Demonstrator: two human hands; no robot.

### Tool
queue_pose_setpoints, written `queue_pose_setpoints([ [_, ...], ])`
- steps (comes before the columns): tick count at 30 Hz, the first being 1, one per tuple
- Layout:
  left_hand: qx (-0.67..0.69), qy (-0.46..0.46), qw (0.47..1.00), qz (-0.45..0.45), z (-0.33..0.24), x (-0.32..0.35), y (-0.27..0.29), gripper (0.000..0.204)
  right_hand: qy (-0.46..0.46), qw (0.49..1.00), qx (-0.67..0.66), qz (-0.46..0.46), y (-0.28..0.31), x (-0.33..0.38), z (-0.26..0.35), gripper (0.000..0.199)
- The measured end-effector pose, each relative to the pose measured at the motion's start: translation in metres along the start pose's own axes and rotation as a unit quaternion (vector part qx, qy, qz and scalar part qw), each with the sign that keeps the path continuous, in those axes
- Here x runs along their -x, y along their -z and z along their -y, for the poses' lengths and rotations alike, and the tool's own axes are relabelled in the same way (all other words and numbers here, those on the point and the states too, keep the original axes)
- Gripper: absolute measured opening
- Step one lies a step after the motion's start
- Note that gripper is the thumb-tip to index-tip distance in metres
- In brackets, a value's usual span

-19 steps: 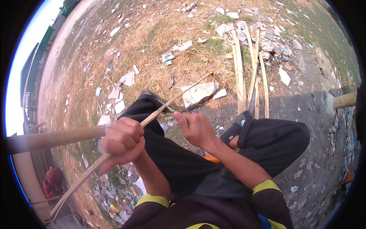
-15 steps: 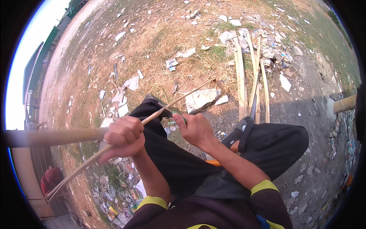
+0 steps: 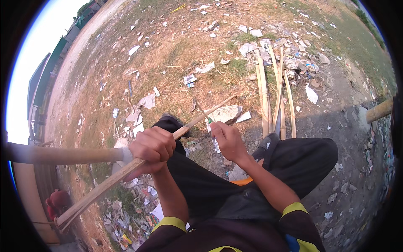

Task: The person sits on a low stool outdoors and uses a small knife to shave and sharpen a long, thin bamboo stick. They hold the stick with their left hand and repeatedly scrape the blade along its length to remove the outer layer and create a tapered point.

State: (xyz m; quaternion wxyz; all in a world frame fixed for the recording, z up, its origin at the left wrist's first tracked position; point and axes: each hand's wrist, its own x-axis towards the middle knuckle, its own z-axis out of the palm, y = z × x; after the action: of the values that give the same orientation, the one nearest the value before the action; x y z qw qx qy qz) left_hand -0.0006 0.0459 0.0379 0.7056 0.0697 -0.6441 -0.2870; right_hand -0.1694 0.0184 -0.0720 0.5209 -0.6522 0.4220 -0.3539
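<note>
My left hand is wrapped round a long split bamboo strip, which slants from the lower left up to a thin far tip. Frayed ends show at its near end. In my right hand is a small knife with a green handle, mostly covered by my fingers. Its narrow blade crosses the strip beyond my left hand, nearer the thin tip; whether it touches the wood I cannot tell. My legs, in dark trousers, are bent beneath both hands.
Several pale bamboo strips lie on the ground ahead, right of the middle. A thick round pole stands close by my left hand, and another pole is at the far right. Paper scraps and a flat pale slab litter the dry grass.
The knife has moved along the strip toward its thin tip, with my right hand going right. My left hand and the strip have shifted slightly right, and the strip shows a broader face.
</note>
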Motion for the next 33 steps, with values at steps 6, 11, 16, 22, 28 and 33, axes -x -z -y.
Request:
queue_pose_setpoints([
  [6, 0.049, 0.008, 0.997, 0.058, 0.003, -0.006, 0.001, 0.063, 0.002, 0.998, 0.010, 0.058, -0.004, 0.009, 0.040, 0.053],
  [11, 0.073, 0.017, 0.991, 0.110, 0.007, -0.008, 0.002, 0.065, 0.007, 0.994, 0.098, 0.040, -0.007, 0.009, 0.027, 0.055],
  [16, 0.056, 0.017, 0.995, 0.081, 0.005, -0.006, 0.001, 0.064, -0.032, 0.991, 0.133, 0.001, -0.003, -0.004, 0.010, 0.050],
  [22, 0.038, -0.001, 0.997, 0.062, 0.006, 0.002, -0.001, 0.062, 0.037, 0.996, 0.084, 0.023, -0.016, 0.021, 0.020, 0.044],
  [28, 0.044, 0.014, 0.999, 0.017, 0.000, 0.000, 0.002, 0.066, -0.026, 0.986, 0.162, -0.012, -0.009, -0.008, -0.012, 0.049],
  [33, 0.027, 0.010, 0.999, 0.038, 0.004, 0.001, -0.005, 0.067, -0.019, 0.994, 0.110, -0.020, -0.012, -0.004, -0.029, 0.051],
])
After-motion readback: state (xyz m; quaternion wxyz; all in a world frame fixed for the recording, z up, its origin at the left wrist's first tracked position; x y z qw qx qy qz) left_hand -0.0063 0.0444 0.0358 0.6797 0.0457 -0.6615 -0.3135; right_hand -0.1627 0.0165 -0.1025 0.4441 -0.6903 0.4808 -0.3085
